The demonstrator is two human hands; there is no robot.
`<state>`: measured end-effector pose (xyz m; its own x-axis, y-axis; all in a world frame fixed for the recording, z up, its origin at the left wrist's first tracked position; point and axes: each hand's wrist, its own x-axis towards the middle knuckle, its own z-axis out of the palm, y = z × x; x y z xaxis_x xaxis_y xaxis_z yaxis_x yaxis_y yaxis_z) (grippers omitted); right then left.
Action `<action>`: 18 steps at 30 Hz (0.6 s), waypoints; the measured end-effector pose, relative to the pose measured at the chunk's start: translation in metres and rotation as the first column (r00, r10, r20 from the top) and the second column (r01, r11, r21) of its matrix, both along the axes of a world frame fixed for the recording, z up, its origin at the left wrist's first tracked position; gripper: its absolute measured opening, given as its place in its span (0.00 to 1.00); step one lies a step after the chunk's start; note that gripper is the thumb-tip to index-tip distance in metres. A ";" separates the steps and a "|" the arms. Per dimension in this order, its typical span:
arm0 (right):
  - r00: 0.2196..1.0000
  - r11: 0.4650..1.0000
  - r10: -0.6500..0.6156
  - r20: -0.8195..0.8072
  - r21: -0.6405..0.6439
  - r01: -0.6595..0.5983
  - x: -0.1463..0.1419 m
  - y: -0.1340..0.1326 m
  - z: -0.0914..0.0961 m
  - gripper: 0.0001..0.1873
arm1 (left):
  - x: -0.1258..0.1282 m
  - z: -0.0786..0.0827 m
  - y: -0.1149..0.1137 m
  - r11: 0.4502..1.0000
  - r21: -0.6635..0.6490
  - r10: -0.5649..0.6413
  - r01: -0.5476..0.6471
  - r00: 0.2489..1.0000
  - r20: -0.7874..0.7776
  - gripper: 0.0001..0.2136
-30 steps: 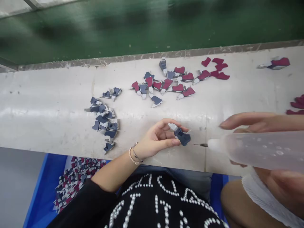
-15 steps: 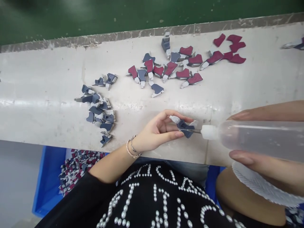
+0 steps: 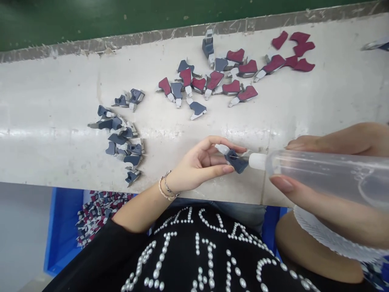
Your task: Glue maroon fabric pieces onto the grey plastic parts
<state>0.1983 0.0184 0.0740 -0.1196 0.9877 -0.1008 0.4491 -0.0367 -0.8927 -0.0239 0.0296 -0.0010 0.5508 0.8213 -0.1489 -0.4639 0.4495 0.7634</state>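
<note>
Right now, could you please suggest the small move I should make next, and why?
Probably give the squeeze bottle a gentle squeeze: your right hand already grips it, and its needle sits at the navy piece pinched in your left hand.

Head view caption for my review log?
Left hand pinches a navy fabric piece; right hand aims a squeeze bottle at it.

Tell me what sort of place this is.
Probably a footwear-parts workshop, though I can't be sure: a long white workbench is scattered with navy and red cut pieces, there's a needle-tipped squeeze bottle, and a blue bin holds more pieces.
</note>
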 end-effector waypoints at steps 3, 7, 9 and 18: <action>0.999 0.998 0.038 -0.012 0.056 -0.038 0.001 0.000 0.001 0.18 | 0.000 0.000 0.000 1.000 -0.003 -0.009 0.009 1.000 -0.006 0.14; 1.000 0.994 0.009 -0.003 0.111 -0.008 -0.006 0.009 0.006 0.16 | -0.001 0.000 0.000 1.000 0.009 -0.016 0.016 1.000 0.004 0.15; 1.000 0.992 -0.022 0.008 0.125 0.020 -0.010 0.013 0.008 0.17 | -0.001 0.000 -0.001 1.000 0.008 -0.018 0.018 1.000 0.004 0.15; 0.994 0.989 0.097 -0.058 0.120 -0.089 -0.008 0.014 0.008 0.14 | 0.001 -0.002 0.000 1.000 0.015 0.005 -0.005 1.000 -0.007 0.17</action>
